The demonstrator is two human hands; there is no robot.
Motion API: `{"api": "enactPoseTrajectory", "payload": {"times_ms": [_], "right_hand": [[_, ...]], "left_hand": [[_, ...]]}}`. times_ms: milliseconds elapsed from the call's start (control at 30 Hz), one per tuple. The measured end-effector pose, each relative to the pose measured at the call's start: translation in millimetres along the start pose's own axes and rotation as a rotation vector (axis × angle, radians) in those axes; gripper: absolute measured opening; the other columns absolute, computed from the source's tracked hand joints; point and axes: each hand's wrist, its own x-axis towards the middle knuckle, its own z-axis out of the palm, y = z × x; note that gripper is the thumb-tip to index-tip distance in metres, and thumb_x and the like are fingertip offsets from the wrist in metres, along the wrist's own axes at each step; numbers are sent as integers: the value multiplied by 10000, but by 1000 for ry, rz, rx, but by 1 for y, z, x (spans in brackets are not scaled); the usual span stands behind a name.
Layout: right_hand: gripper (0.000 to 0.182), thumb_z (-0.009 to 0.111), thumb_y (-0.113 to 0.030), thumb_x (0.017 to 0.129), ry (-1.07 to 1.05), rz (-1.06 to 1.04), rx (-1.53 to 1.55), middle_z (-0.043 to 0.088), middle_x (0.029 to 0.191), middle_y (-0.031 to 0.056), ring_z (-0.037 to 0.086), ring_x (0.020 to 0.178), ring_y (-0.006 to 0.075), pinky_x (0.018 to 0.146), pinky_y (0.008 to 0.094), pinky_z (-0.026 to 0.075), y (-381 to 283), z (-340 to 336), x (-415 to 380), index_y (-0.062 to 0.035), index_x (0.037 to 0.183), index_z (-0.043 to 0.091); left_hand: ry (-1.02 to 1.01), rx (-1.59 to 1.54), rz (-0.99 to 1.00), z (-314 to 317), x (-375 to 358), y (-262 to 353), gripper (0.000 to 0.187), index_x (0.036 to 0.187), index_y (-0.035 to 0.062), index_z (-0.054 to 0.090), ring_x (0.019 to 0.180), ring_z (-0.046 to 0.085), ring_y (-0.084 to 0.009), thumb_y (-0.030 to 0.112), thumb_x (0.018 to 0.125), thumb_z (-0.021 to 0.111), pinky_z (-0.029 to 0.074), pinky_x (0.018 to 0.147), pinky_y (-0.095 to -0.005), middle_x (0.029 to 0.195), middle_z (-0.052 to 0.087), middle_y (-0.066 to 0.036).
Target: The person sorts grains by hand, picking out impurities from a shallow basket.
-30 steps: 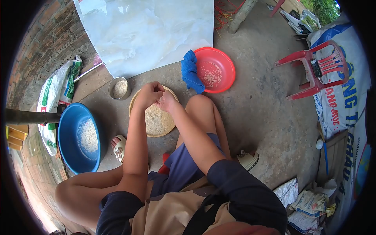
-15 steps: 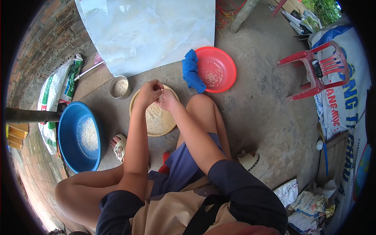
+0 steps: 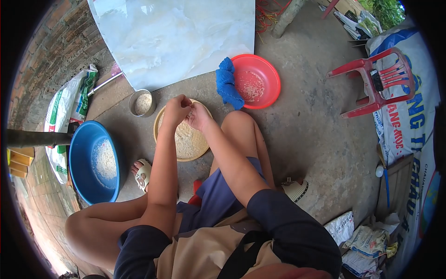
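A round shallow tray (image 3: 204,148) with a light rim sits on the floor before me, holding pale grains (image 3: 186,139) that look like rice. Over its far part, my left hand (image 3: 176,110) is bent with its fingers pinched together. Close beside it, my right hand (image 3: 199,117) is also closed, its fingertips meeting those of the left. Whatever lies between the fingers is too small to make out. Just beyond the tray, to the left, stands a metal bowl (image 3: 142,103) with more pale grains.
On the left is a blue basin (image 3: 79,167) holding white grains. A red basin (image 3: 272,88) with scattered grains has a blue cloth (image 3: 227,83) over its rim. Farther off lie a pale board (image 3: 176,42), a red plastic chair (image 3: 371,83) and printed sacks (image 3: 399,121).
My hands stay over the tray with only a slight shift of the fingers. The right hand's fingers have dropped a little. The basins and bowl have not moved.
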Motion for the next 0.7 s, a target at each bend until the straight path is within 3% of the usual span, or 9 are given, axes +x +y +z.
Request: {"api": "enactPoseTrajectory", "payload": {"times_ms": [200,300,367,533,600,667,700], "right_hand": [[224,368,-141,843,22,-19,60,555,891,101,556,798,192,753,331,510,3,-10,11,1,925,519],[187,397,-109,823,63,2,85,543,815,86,547,748,188,733,331,510,3,-11,11,11,888,524],[160,414,-77,805,162,-9,132,529,769,80,537,715,192,728,324,505,4,-18,19,16,872,525],[151,421,-53,792,157,-72,68,533,797,96,537,733,200,732,315,495,6,-23,21,23,862,532],[159,421,-50,790,161,-60,50,534,803,100,536,743,201,735,313,492,5,-19,18,28,869,535],[185,421,-53,791,143,-69,76,538,804,101,538,758,203,735,315,491,3,-11,11,36,896,545],[185,421,-53,791,145,-68,75,538,804,101,538,758,203,735,315,491,2,-10,9,36,896,545]], "left_hand": [[77,30,-5,4,3,-10,148,842,-23,614,676,628,-143,37,706,612,491,612,-269,738,650,-100],[129,-39,-107,-1,3,-16,154,834,-13,623,685,635,-167,94,724,614,490,624,-286,752,655,-117],[247,138,-116,0,3,-32,178,843,4,637,707,639,-195,145,738,611,485,648,-307,766,656,-131],[262,93,-242,19,-11,-87,211,844,27,647,771,634,-287,184,708,608,484,702,-370,803,649,-170],[299,275,-229,35,-21,-102,231,895,39,641,799,622,-303,164,707,591,482,724,-390,841,638,-175],[272,267,-288,51,-27,-120,259,937,56,633,865,581,-330,152,703,578,465,775,-404,920,613,-169],[313,392,-224,58,-34,-117,260,941,60,630,885,558,-338,154,704,579,455,792,-409,952,596,-164]]}}
